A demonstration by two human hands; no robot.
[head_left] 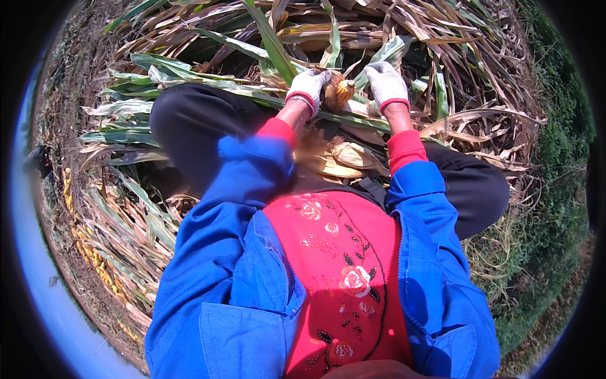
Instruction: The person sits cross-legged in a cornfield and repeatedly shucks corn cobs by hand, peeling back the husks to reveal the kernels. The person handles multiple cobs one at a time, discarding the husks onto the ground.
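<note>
My left hand [307, 88], in a whitish knit glove with a red cuff, grips a partly husked ear of corn [345, 91] from its left side. Yellow kernels show at the near end of the ear, and brown husk wraps the rest. To the right of the ear is my right hand [387, 84], gloved alike, its fingers curled down among corn leaves. Whether it pinches a strip of husk cannot be made out. Closer to my body, between my bent legs, lies another ear in pale dry husk [352, 155].
Cut corn stalks [331, 35] with dry and green leaves lie across the ground ahead. More stalks [132, 232] are at my left, beside a long row of bare yellow ears [99, 265]. Green weeds [554, 189] grow along the right. My knees [189, 123] flank the work area.
</note>
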